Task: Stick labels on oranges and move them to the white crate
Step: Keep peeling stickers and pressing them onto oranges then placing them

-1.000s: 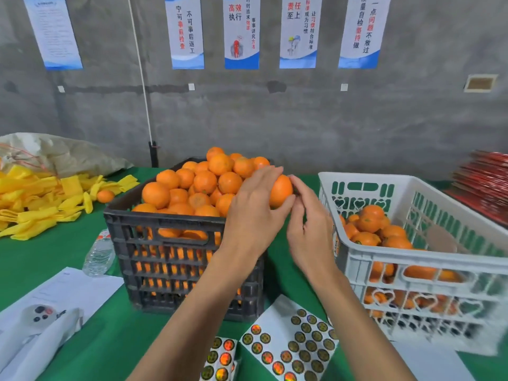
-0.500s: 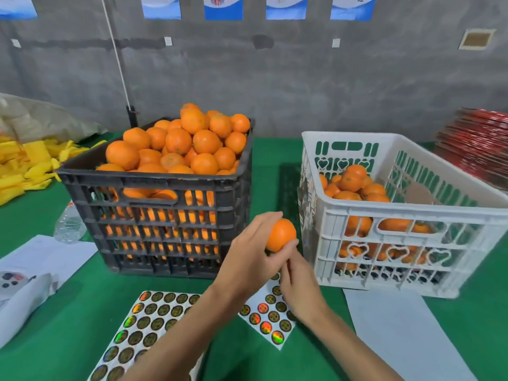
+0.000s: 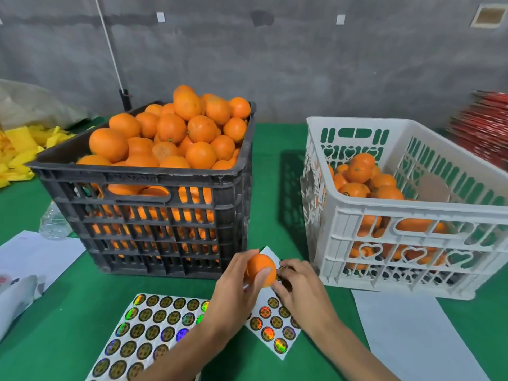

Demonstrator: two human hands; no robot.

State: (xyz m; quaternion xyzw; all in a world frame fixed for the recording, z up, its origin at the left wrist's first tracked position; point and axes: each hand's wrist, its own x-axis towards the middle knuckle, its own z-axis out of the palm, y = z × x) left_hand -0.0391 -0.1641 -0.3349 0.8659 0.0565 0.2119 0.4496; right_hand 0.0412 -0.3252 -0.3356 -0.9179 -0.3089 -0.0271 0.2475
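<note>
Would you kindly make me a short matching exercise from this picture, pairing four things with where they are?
Things:
1. black crate
2. white crate
3. held orange
4. right hand

Places:
A. gripped by the left hand
B. right side of the table, partly filled
C. over the small sticker sheet
D. left side, heaped with oranges

Pairs: 1-D, 2-B, 3-A, 4-C

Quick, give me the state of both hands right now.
Left hand: closed around an orange, holding it above the sticker sheet.
Right hand: fingers curled down at the sheet beside the orange; whether it pinches a label cannot be told.
</note>
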